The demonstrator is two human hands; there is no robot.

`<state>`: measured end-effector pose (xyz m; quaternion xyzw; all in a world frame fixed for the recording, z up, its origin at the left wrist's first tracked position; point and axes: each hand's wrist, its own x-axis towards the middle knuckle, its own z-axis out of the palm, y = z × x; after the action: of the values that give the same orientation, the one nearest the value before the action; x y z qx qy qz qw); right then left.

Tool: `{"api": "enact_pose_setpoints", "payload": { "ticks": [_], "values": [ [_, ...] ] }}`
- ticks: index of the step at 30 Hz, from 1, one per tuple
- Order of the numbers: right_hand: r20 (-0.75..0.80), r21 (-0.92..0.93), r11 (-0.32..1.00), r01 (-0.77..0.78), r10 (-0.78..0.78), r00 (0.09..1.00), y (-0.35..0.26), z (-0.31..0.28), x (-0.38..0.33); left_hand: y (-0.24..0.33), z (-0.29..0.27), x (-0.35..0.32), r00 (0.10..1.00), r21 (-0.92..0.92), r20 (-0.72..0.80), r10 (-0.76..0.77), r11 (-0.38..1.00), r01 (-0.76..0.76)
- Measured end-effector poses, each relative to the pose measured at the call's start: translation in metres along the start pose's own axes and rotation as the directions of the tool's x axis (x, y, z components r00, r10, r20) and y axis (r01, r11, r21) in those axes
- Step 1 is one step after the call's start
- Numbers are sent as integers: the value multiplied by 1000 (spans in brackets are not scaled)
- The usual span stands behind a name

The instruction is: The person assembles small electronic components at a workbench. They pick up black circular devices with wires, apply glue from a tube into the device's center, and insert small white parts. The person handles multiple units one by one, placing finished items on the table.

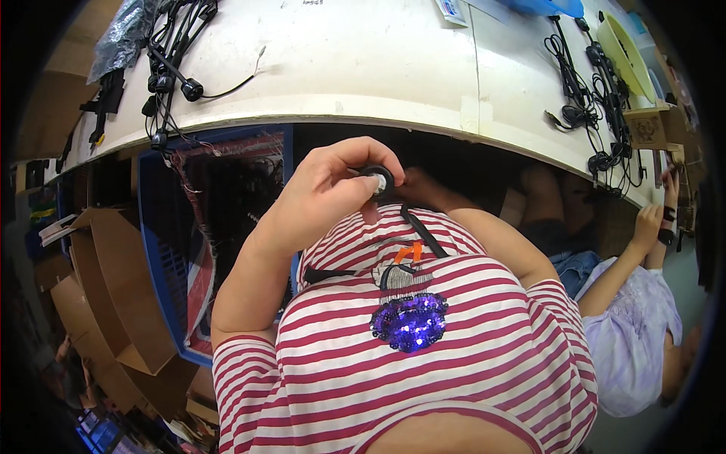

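Note:
Raised in front of my striped shirt, my left hand (pixel 327 185) is closed around a small round black part (pixel 388 175) with a pale centre, perhaps a lamp socket. Thumb and fingers pinch it from its left side. Just right of it, in the shade under the table edge, my right hand (pixel 420 187) has its fingers curled in toward the part. Its fingertips are dark and partly covered, so what they grip cannot be made out. A black strap or cable (pixel 423 231) lies across my shirt below the hands.
Ahead stands a white table (pixel 363 60) with black cords (pixel 170 72) on its left and more cords (pixel 597 98) on its right. A blue crate (pixel 162 250) sits below, beside cardboard boxes (pixel 125 287). At right, a co-worker (pixel 628 333) reaches toward the table.

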<state>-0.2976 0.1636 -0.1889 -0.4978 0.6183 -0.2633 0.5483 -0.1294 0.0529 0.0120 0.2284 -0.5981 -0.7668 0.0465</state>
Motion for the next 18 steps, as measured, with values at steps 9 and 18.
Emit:
{"api": "enact_pose_setpoints", "payload": {
  "ticks": [9, 18],
  "values": [
    [-83, 45, 999, 4, 0, 997, 29, 7, 16, -9, 6, 1, 1000, 0, -22, 20, 1000, -20],
    [-103, 168, 986, 8, 9, 995, 27, 9, 8, -10, -3, -4, 997, -158, -23, 73, 984, -76]
  ]
}}
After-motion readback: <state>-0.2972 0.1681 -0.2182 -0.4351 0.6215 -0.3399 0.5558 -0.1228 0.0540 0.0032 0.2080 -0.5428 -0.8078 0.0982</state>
